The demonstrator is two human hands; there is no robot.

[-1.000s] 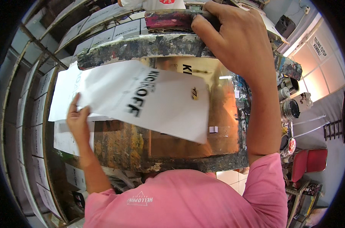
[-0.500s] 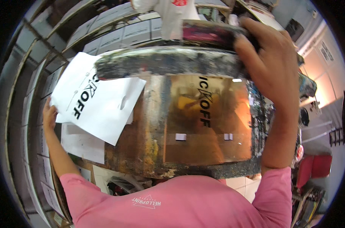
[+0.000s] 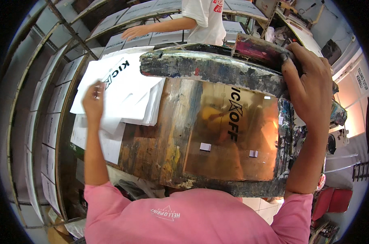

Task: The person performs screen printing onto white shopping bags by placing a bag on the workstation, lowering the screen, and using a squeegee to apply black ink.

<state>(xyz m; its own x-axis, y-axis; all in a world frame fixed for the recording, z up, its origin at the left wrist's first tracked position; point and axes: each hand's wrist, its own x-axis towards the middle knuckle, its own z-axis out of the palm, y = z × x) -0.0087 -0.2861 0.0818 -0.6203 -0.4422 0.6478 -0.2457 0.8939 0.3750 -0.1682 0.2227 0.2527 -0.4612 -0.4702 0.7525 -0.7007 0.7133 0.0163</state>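
My left hand [image 3: 94, 101], slightly blurred, is over a white printed bag [image 3: 133, 79] at the left, its fingers loosely curled with a gap between them and no visible grip. That bag lies on a stack of white bags [image 3: 152, 114] on the table's left side. My right hand [image 3: 310, 79] is closed round the right end of a raised, ink-stained screen-printing frame [image 3: 209, 69]. Against its fingers rests a stained wooden block [image 3: 257, 51], possibly a squeegee. Below the frame, a shiny amber sheet [image 3: 217, 162] with black lettering lies on the table.
Small white tabs [image 3: 205, 147] sit on the amber sheet. The stained wooden table [image 3: 146, 156] runs beneath. Another person in a white shirt [image 3: 202, 20] stands beyond, one arm stretched left. Shelves with printed white bags [image 3: 54, 132] line the left. A red chair [image 3: 339, 200] stands at right.
My left hand has come inward from the far left, and the bag now lies on the stack. The lifted frame appears farther right. The other person's arm has come into view.
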